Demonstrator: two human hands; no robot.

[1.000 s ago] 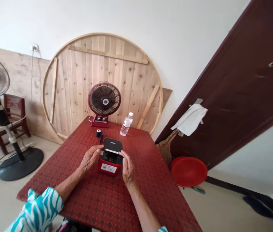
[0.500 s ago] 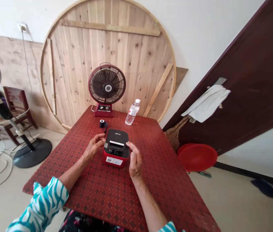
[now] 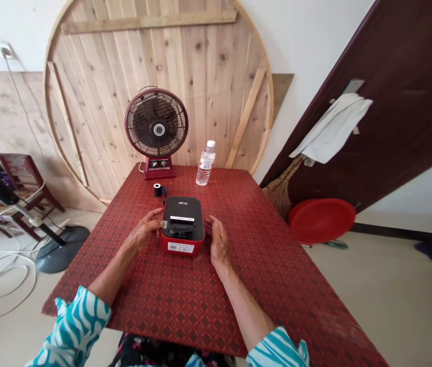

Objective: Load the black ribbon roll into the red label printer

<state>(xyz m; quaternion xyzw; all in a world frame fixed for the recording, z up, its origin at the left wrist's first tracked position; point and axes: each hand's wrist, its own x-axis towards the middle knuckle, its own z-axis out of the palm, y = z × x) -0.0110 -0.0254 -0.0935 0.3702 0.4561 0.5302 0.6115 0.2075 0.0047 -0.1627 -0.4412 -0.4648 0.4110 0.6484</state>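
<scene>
A small receipt printer (image 3: 183, 210) with a black top and red base sits on the patterned red table (image 3: 143, 300), a white label on its front. My left hand (image 3: 144, 232) grips its left side, the thumb at a small grey tab and the fingers along the edge. Along the right side lies my right hand (image 3: 219, 242), fingers stretched out and close against the casing; whether all of them touch is unclear. Behind the printer's left corner stands a small black roll (image 3: 157, 190) with a white core end, and a dark strip lies beside it.
A red desk fan (image 3: 158, 127) and a water bottle (image 3: 205, 163) stand at the table's far end. On the left are a pedestal fan (image 3: 63, 250), loose cable (image 3: 4, 306) and a wooden chair (image 3: 25, 176). A red basin (image 3: 322, 220) and a broom (image 3: 279, 196) are at right.
My right hand has come down from the printer's top edge to its right side. My left thumb has moved onto the grey tab. The whole view has shifted slightly.
</scene>
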